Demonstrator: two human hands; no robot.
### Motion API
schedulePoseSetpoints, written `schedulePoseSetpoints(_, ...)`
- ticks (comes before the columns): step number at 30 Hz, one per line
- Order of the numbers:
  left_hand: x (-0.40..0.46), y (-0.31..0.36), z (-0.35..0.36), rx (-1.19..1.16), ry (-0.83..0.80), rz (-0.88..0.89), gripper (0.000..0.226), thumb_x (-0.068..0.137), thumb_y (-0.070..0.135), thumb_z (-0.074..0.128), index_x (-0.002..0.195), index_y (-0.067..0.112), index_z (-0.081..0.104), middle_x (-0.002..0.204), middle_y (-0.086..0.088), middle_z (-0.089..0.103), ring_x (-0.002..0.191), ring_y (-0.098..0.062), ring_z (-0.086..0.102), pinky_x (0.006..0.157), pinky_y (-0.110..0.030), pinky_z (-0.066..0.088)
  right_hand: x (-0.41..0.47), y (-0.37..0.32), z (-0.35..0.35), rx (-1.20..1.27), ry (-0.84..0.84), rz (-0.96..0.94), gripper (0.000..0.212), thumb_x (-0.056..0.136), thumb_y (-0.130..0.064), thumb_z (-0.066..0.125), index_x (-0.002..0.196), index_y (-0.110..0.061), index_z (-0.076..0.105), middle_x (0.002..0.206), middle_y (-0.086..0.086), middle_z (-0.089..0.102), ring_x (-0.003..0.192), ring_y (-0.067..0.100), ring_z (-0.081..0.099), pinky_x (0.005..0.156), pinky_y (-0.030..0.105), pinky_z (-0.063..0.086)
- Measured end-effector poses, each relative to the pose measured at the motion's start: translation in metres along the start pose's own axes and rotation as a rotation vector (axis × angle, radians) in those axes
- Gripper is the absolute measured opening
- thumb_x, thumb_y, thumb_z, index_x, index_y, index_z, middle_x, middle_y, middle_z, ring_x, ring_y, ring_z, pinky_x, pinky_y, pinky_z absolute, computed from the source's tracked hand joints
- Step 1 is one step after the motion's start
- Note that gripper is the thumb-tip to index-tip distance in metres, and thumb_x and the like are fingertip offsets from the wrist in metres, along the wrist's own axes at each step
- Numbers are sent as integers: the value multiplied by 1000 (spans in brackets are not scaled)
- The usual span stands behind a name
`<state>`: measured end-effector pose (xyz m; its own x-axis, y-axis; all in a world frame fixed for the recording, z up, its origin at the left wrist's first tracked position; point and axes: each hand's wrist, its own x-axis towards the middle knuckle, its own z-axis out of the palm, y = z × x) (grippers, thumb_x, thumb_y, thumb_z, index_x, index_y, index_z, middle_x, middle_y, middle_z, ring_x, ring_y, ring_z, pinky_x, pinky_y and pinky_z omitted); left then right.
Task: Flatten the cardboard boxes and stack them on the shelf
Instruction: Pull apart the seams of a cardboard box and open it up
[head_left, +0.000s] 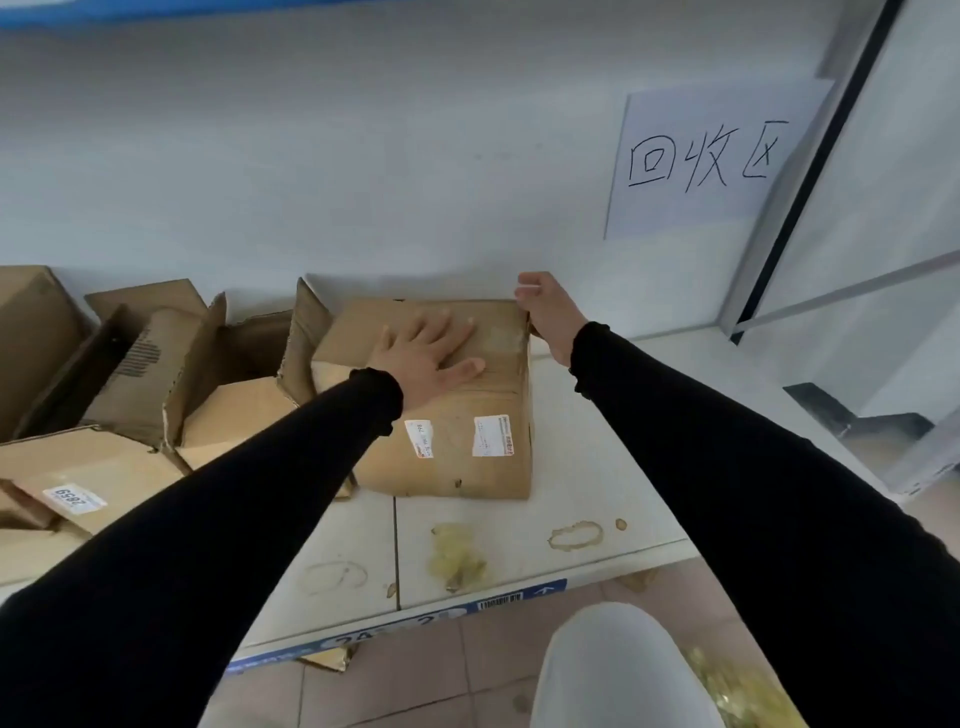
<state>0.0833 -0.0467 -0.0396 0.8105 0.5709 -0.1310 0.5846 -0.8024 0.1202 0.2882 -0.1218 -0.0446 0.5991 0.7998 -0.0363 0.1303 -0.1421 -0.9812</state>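
Cardboard box (457, 410), already flattened, lies on the white shelf (587, 467) near the back wall, w/ two white stickers facing up on its near half. Person's left hand (423, 358) rests palm-down on the far half, fingers straight & spread — apparently to press the panel flat & keep it from springing back. Right hand (548, 317) is at the box's far right corner, fingers curled around the edge; it looks to be gripping that edge to square the box vs. the wall, though the fingertips are hidden behind the cardboard. Both arms are in black sleeves.

Left of the flat box, touching or just beside it, sits a jumble of unflattened cartons (171, 374), flaps standing open; one at the near left carries a label (74, 498) reading 6592 upside down. These likely wait their turn, so the task seems early: one box down, several to go.

Handwritten paper sign (711, 161) on the wall above right reads 回收区 (recycling area), which probably explains why the flat box goes right here, under it. Shelf surface in front shows ring stains & a yellowish smear (457, 558); box sits clear of them. Next move likely calls for letting go & reaching left for an open carton.
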Motion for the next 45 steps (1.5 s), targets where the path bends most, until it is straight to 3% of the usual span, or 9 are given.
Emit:
schedulePoseSetpoints(3,3,19,13,-21,77,-63,77,92,80,15,158,46,-5,169,7,-11,155,-19,-12,121,-60,-5,-5,2,-6,269,5,82,48,102,-17,54,147,-14,38,139,7,47,122,20,52,108,35,44)
schedulePoseSetpoints(8,-2,34,11,-58,61,-184,83,88,83,20,159,44,0,169,7,-9,156,-17,-9,118,-66,-5,-32,9,-14,246,-299,70,12,96,-11,60,108,-13,56,103,2,63,91,13,61,71,21,51)
schedulePoseSetpoints(16,13,43,-6,-139,110,-180,87,85,76,52,155,30,29,164,-4,21,151,-26,18,120,-46,11,-29,9,-42,-246,-553,133,118,78,-23,83,163,-29,1,152,-4,43,139,21,46,114,33,41)
schedulePoseSetpoints(22,19,41,3,-137,143,-174,90,82,77,55,154,29,28,166,-4,16,154,-21,7,120,-50,8,-33,-27,-43,-1063,-402,-250,83,90,-32,74,157,-9,29,162,14,27,146,34,29,118,43,29)
schedulePoseSetpoints(26,19,36,6,-115,100,-165,92,84,80,47,159,35,17,169,-6,5,156,-22,-4,122,-51,1,-34,-36,-30,-1343,-351,-438,47,88,-40,72,124,-13,59,123,7,53,116,28,50,88,41,48)
schedulePoseSetpoints(32,17,35,5,-107,77,-179,94,85,82,43,160,37,11,170,-7,-1,156,-22,-8,123,-50,-3,-44,-46,-21,-1704,-337,-754,13,102,-26,54,102,-15,60,107,2,55,99,23,53,64,34,36)
schedulePoseSetpoints(36,17,35,2,-103,60,-179,94,86,81,42,161,36,9,170,-7,-2,156,-22,-8,123,-51,-3,-48,-33,-22,-1660,-292,-787,22,101,-10,42,80,-15,50,77,0,54,70,21,50,51,30,25)
schedulePoseSetpoints(41,15,36,1,-109,52,-184,94,85,82,43,161,37,10,170,-7,-2,156,-23,-7,124,-51,-3,-42,-19,-34,-786,-145,-311,16,92,-13,51,80,-6,60,84,9,66,72,23,59,73,42,51)
schedulePoseSetpoints(45,14,38,-1,-94,43,-185,94,86,81,43,161,36,9,170,-7,-2,156,-24,-6,124,-50,-2,-41,-28,-32,-888,-227,-253,25,94,-29,54,78,-10,55,79,4,57,71,21,51,65,33,42)
